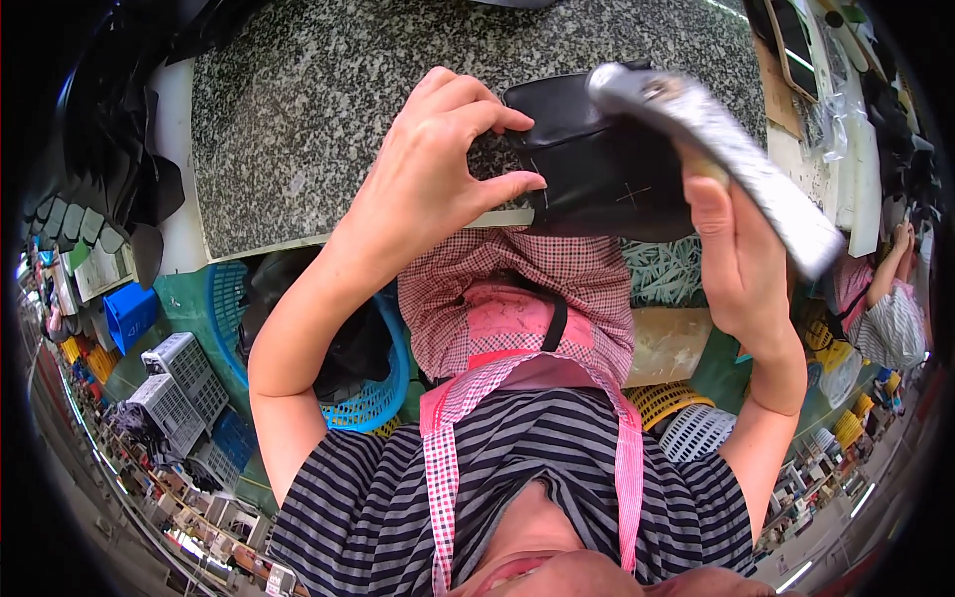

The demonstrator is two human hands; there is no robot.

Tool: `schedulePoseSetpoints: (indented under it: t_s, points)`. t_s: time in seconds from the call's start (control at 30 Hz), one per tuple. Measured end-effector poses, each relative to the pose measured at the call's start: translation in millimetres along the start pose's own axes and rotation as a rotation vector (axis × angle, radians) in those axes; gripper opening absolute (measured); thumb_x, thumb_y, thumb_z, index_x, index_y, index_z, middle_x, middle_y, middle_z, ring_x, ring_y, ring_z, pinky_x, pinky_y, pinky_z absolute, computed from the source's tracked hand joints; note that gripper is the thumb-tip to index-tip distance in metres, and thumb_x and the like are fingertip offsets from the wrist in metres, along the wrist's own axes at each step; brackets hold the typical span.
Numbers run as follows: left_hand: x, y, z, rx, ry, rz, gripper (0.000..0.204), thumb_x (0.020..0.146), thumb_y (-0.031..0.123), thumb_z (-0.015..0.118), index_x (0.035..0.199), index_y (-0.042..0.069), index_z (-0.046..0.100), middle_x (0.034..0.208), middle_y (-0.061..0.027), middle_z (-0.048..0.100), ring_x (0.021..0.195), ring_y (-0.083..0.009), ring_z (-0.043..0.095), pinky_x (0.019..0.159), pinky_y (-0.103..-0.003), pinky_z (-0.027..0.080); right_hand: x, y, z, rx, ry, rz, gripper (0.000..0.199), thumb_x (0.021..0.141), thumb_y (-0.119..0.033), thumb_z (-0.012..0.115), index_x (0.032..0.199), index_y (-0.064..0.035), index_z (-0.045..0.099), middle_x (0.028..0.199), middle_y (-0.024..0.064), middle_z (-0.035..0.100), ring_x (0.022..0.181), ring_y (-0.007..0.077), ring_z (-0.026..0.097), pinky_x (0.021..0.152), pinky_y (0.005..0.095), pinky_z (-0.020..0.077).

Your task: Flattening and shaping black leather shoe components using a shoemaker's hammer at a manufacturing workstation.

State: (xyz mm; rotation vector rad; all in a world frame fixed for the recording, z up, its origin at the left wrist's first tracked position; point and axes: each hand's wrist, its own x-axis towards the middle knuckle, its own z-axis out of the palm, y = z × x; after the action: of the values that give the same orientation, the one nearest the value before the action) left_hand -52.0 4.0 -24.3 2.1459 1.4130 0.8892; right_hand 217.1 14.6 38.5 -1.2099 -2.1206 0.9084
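Observation:
A black leather piece (597,189) with a folded upper part and a small pale cross mark lies at the near edge of a speckled stone slab (318,119). My left hand (430,149) holds its left edge, with thumb and forefinger pressed on it a little apart. Above its right side, my right hand (741,249) is closed around a hammer (731,144). The long silvery hammer head is smeared by motion and covers the upper right of the leather. My right fingers are mostly hidden behind the hammer; the thumb shows.
Black leather pieces (164,189) hang at the slab's left. A blue basket (393,373) holding dark material stands below my left forearm, with grey crates (179,398) farther left. A phone-like device (793,45) lies at the upper right. Another person (885,303) sits at the far right.

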Motion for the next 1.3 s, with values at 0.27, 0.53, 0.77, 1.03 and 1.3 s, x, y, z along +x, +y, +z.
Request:
schedulePoseSetpoints:
  t_s: [0.27, 0.53, 0.77, 1.03, 1.3]
  points:
    - [-3.4, -2.4, -1.5, 0.017, -0.003, -0.008, 0.047, 0.066, 0.021, 0.094, 0.104, 0.001, 0.074, 0.099, -0.0096, 0.069, 0.096, -0.0283, 0.062, 0.085, -0.038, 0.053, 24.9, -8.0, -0.9, -0.086, -0.198, -0.233, 0.016, 0.090, 0.002, 0.055, 0.106, 0.0018, 0.052, 0.073, 0.0229, 0.061, 0.071, 0.0454, 0.065, 0.063, 0.0482, 0.0513]
    - [3.2, -0.7, -1.5, -0.041, -0.048, -0.042, 0.050, 0.068, 0.015, 0.091, 0.111, 0.001, 0.071, 0.098, -0.0114, 0.063, 0.101, -0.0303, 0.057, 0.091, -0.040, 0.050, 19.6, -11.2, 14.0, -0.146, -0.343, -0.037, 0.018, 0.093, -0.008, 0.061, 0.102, -0.0002, 0.047, 0.073, 0.0216, 0.062, 0.070, 0.0442, 0.066, 0.059, 0.0517, 0.0496]
    - [4.4, -4.0, -2.2, -0.044, -0.048, -0.031, 0.052, 0.065, 0.014, 0.091, 0.109, 0.000, 0.068, 0.097, -0.0111, 0.063, 0.096, -0.0301, 0.057, 0.087, -0.040, 0.049, 25.8, -13.1, 17.1, -0.148, -0.377, -0.101, 0.020, 0.099, -0.016, 0.061, 0.104, 0.0006, 0.051, 0.070, 0.0221, 0.063, 0.066, 0.0440, 0.065, 0.055, 0.0516, 0.0485]
    - [1.4, -0.6, -1.1, -0.095, -0.055, -0.085, 0.053, 0.064, 0.014, 0.092, 0.109, 0.000, 0.068, 0.096, -0.0109, 0.062, 0.098, -0.0299, 0.057, 0.089, -0.041, 0.050, 15.6, -5.7, 19.2, -0.073, -0.313, -0.038, 0.014, 0.095, -0.006, 0.056, 0.104, 0.0002, 0.048, 0.076, 0.0241, 0.063, 0.075, 0.0475, 0.065, 0.063, 0.0539, 0.0501]
    - [7.1, 12.5, -0.9, 0.015, -0.077, -0.105, 0.054, 0.066, 0.018, 0.093, 0.111, 0.001, 0.067, 0.098, -0.0111, 0.061, 0.099, -0.0299, 0.056, 0.090, -0.041, 0.049, -1.1, 21.3, 10.9, -0.007, -0.118, 0.076, 0.014, 0.099, -0.010, 0.058, 0.106, 0.0024, 0.058, 0.077, 0.0209, 0.061, 0.072, 0.0418, 0.068, 0.062, 0.0444, 0.0518]
